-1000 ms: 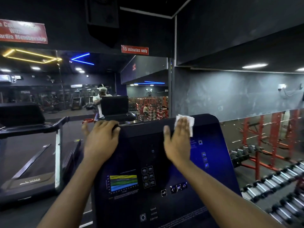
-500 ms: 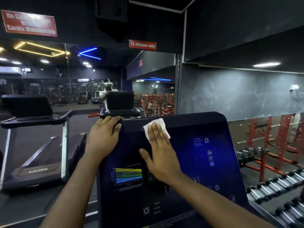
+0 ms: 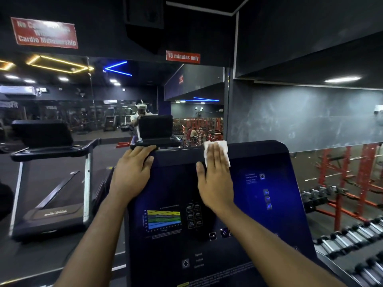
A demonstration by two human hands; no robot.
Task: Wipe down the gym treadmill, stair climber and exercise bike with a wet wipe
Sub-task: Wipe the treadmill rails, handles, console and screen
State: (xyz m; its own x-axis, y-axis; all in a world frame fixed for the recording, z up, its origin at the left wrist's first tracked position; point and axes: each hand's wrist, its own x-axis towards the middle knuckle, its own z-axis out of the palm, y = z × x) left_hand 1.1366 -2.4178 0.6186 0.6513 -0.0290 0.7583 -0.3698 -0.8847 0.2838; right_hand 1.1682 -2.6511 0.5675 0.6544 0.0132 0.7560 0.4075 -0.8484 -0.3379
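Both forearms reach up and forward from the bottom of the view, bare and nearly parallel, toward the treadmill console [image 3: 259, 162], which is tilted back.

The left hand [image 3: 132, 172] lies palm down over the console's top left corner. Its fingers are close together and almost straight, their tips reach the top edge, and the thumb rests on the front face. It holds nothing.

The right hand [image 3: 215, 183] is flat and open near the middle of the console's top edge, with the thumb spread out to the left. Its straight fingers press a white wet wipe [image 3: 224, 145] against the panel. The wipe shows around the fingertips and down the right side of the fingers, up at the console's upper rim.

Below the hands, the console's lower left carries a coloured chart [image 3: 163, 220] in yellow, green and blue bands, with a block of small buttons just right of it. The small print on the console is too blurred to read.

Left of the console stands a second treadmill [image 3: 51, 183]. Right of it and lower are rows of dumbbells [image 3: 352, 235], with red racks [image 3: 352, 172] beyond.

Behind the console is a mirror [image 3: 124, 100]. Above it on the dark wall, a red sign [image 3: 183, 56] reads "15 minutes only". Farther left, a larger red sign [image 3: 46, 33] ends in "Cardio Membership", and its upper lines are blurred.
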